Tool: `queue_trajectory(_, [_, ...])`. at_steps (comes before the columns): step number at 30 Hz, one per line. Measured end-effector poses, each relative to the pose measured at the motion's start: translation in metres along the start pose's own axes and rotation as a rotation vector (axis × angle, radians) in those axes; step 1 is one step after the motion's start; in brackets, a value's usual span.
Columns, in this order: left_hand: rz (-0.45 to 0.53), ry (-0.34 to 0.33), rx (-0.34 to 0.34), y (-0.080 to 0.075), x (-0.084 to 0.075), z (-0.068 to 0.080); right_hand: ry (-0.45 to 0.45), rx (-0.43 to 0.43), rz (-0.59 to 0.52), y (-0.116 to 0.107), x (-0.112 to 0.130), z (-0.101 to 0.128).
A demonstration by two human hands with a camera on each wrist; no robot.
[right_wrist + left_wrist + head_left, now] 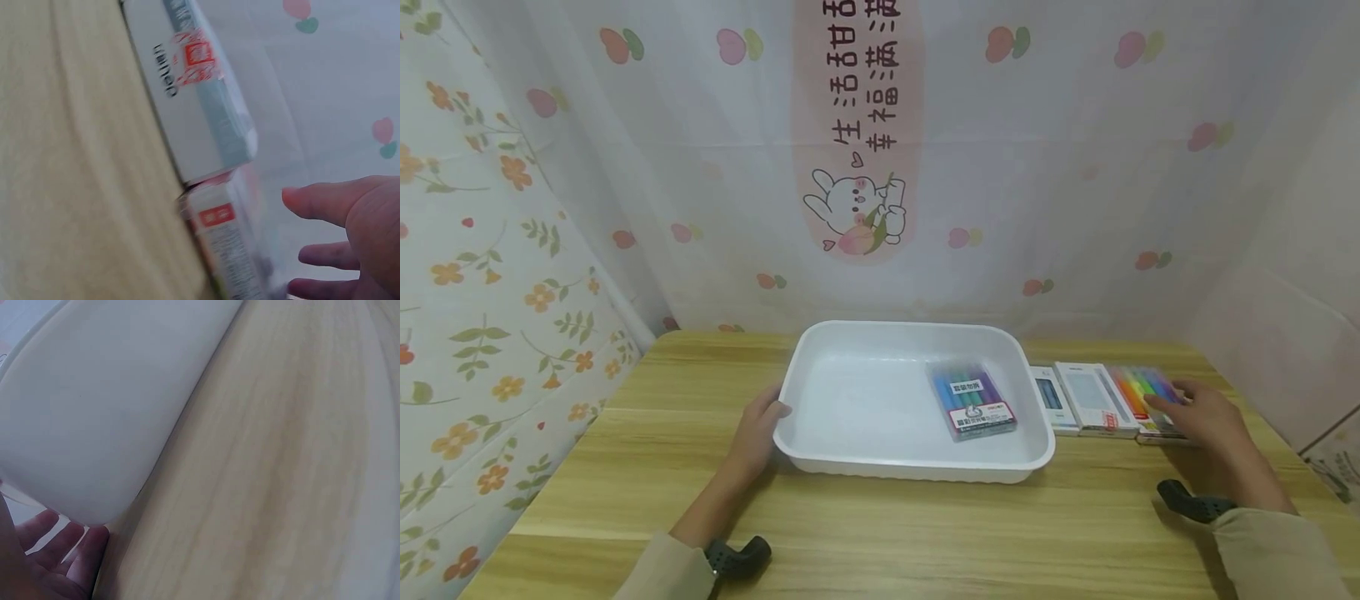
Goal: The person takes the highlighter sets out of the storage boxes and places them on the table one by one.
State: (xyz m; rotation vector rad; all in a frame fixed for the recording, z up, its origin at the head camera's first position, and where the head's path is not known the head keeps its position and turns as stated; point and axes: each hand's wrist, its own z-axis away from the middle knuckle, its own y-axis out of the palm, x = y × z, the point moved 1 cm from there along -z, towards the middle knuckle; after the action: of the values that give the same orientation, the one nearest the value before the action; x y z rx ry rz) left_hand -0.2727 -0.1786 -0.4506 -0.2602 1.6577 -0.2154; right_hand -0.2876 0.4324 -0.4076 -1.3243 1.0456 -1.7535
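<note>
A white plastic bin (850,392) stands on the table. My left hand (756,437) grips its left side, thumb over the rim, fingers outside against the wall; the left wrist view shows the fingertips at the bin's corner (81,425). Inside, at the right, lies a clear pack of colored pens (977,404). My right hand (1213,421) is over the right part of a rainbow-colored pen pack (1138,390), partly hiding it. In the right wrist view its thumb and fingers are spread, with a gap to the pack's red-labelled end (225,244).
Between the bin and the rainbow pack lie a white box (1090,396) with a red seal and a narrower white box (1052,404). The wooden table (880,533) reaches a patterned curtain (1000,208) at the back. Another floral curtain (512,292) hangs at left.
</note>
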Motion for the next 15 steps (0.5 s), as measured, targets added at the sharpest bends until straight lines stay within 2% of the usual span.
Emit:
queue_trajectory(4, [0.005,-0.005,-0.007,0.000,-0.001,-0.001,-0.062,-0.043,-0.017,-0.005,0.008,0.004])
queue_trajectory(7, [0.008,0.000,-0.014,0.000,0.000,-0.002,-0.146,-0.082,-0.040,-0.008,0.018,0.008])
queue_trajectory(10, [-0.005,0.007,-0.021,0.002,0.002,-0.003,-0.212,-0.084,-0.048,-0.013,0.031,0.014])
queue_trajectory(15, [0.006,0.010,-0.026,0.001,0.001,0.000,-0.238,-0.068,-0.082,-0.020,0.056,0.027])
